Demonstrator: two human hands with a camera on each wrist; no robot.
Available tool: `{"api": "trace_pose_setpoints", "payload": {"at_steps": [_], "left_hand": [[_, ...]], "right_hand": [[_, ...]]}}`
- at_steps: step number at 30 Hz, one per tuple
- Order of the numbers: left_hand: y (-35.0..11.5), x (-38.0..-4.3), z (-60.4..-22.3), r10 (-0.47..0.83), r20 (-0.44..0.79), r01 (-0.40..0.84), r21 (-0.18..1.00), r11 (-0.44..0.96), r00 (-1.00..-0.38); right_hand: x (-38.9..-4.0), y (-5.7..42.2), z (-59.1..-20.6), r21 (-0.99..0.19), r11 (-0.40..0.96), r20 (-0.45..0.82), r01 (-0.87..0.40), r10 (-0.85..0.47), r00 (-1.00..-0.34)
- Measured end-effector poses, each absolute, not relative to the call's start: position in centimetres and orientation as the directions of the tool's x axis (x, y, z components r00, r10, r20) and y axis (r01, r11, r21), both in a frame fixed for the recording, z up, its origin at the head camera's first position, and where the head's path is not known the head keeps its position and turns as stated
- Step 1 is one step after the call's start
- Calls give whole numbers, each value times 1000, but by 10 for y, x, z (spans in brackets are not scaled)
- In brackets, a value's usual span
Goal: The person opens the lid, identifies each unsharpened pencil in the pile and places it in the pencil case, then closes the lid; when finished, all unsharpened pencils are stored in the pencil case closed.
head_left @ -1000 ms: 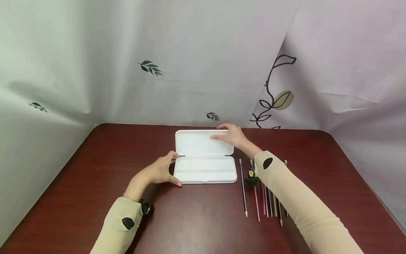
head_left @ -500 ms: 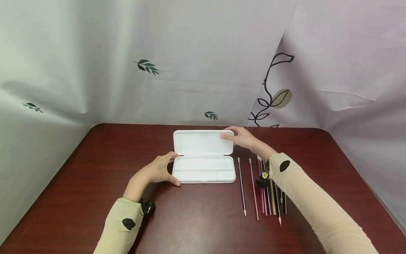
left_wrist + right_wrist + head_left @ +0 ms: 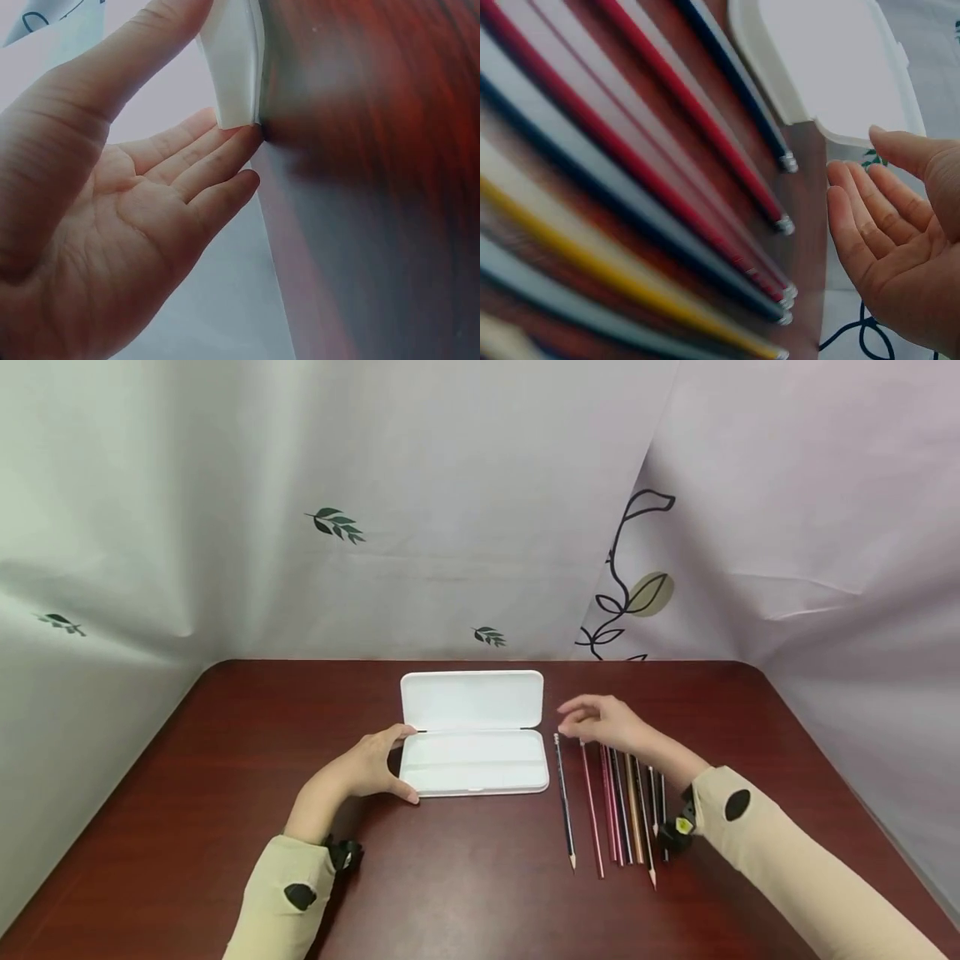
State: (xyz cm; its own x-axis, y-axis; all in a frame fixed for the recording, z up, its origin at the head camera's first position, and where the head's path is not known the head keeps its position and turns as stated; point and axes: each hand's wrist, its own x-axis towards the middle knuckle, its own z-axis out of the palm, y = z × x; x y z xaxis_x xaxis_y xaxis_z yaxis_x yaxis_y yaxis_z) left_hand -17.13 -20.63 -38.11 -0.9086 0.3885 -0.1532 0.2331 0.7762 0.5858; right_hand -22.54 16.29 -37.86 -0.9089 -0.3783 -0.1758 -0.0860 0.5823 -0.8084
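Observation:
A white pencil case (image 3: 474, 779) lies with its lid (image 3: 472, 700) raised at the back, its inside divided by a low ridge. My left hand (image 3: 356, 770) holds the case's left end, thumb at the front edge and fingers at the rear corner. The left wrist view shows those fingers (image 3: 225, 157) against the white end. Above the top ends of the pencils, my right hand (image 3: 613, 727) hovers with loosely bent fingers and holds nothing. Nearest to it are a dark pencil (image 3: 565, 802) and a red pencil (image 3: 592, 810).
Right of these two, several more pencils lie side by side, among them a gold pencil (image 3: 635, 810), mostly with points toward the person. They rest on a dark red-brown table (image 3: 465, 885). A pale curtain (image 3: 450, 510) with leaf prints stands behind and beside the table.
My right hand has let go of the lid and moved right and nearer, over the pencils. The lid stays raised. My left hand keeps its place on the case; the head view has shifted slightly.

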Motion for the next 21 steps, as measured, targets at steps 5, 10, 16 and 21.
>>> {"api": "trace_pose_setpoints", "payload": {"at_steps": [5,10,16,21], "left_hand": [[-209,-171,-383,403,-123,260,589,765,-907],[-208,-171,-383,413,-117,274,585,763,-903],[-208,-171,-380,412,-150,259,576,775,-899],[-206,-172,-380,411,-152,257,577,775,-899]], "right_hand": [[-203,172,-381,-738,670,-174,-81,-305,-936],[-184,178,-384,-713,693,-135,-105,-283,-950],[-169,178,-392,-666,727,-28,-169,-251,-967],[-165,176,-395,-664,735,-17,-137,-199,-980]]}}
